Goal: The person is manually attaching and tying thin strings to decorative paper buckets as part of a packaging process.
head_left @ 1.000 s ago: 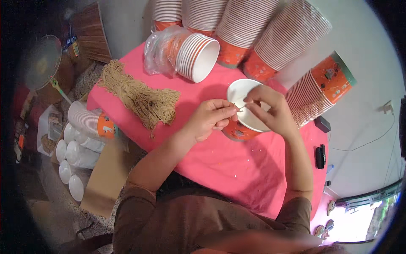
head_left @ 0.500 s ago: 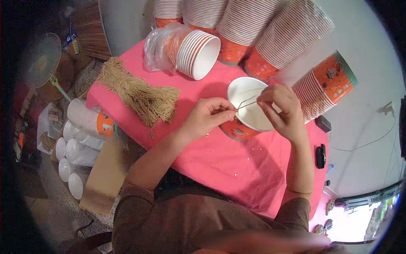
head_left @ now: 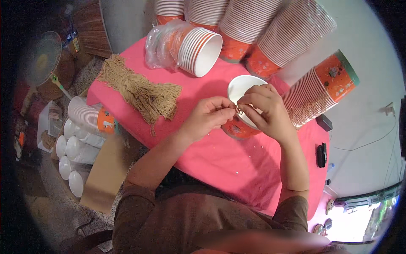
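Observation:
My left hand (head_left: 206, 117) pinches a thin tan string between thumb and forefinger. Close against it, my right hand (head_left: 268, 109) grips the same string (head_left: 239, 111), which makes a small loop between the fingertips. Both hands are over the near left rim of a white paper tub (head_left: 240, 84) with an orange outside, standing upright on the pink cloth. My right hand covers much of its mouth. To the left lies a thick bundle of tan strings (head_left: 146, 94), spread loosely at its near end.
A plastic-wrapped stack of tubs (head_left: 198, 53) lies at the back. Tall upright stacks (head_left: 247, 23) stand behind it, and another stack (head_left: 319, 86) leans at the right. A black box (head_left: 324, 122) and a black object (head_left: 321, 155) sit by the right edge. A carton (head_left: 103, 173) holds more wrapped tubs at lower left.
My right hand has moved left and closer to my left hand. The string, stretched between the hands before, is now gathered into a small loop.

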The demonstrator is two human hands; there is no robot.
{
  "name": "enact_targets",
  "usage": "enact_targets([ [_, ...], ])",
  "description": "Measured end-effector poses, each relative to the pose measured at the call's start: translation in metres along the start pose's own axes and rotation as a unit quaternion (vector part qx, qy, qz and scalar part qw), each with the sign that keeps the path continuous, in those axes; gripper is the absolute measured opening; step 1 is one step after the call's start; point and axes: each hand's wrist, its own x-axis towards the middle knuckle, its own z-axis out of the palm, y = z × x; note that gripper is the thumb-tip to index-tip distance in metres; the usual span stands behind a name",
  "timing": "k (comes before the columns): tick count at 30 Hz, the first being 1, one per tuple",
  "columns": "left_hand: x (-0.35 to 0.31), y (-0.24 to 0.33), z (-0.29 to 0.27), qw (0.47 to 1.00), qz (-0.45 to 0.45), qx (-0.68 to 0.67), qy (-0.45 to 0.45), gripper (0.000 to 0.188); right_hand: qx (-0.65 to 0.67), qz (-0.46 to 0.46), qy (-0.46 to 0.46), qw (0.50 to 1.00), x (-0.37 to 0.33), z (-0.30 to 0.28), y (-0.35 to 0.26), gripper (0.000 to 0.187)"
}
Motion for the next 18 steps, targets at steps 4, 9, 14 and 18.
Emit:
enact_targets([
  [4, 0.000, -0.003, 0.002, 1.000, -0.003, -0.014, 0.012, 0.007, 0.033, 0.008, -0.003, 0.999, 0.001, 0.005, 0.000, 0.007],
  [9, 0.003, -0.014, 0.007, 0.985, 0.111, 0.104, 0.078, 0.007, 0.129, 0.062, -0.041, 0.989, 0.001, 0.006, 0.002, 0.006],
  [14, 0.007, -0.023, 0.002, 0.891, 0.306, 0.301, 0.144, 0.010, 0.238, 0.152, -0.082, 0.956, 0.001, 0.011, 0.003, 0.014],
  [18, 0.006, -0.020, 0.007, 0.893, 0.314, 0.291, 0.143, 0.008, 0.298, 0.185, -0.118, 0.929, 0.001, 0.011, 0.006, 0.020],
])
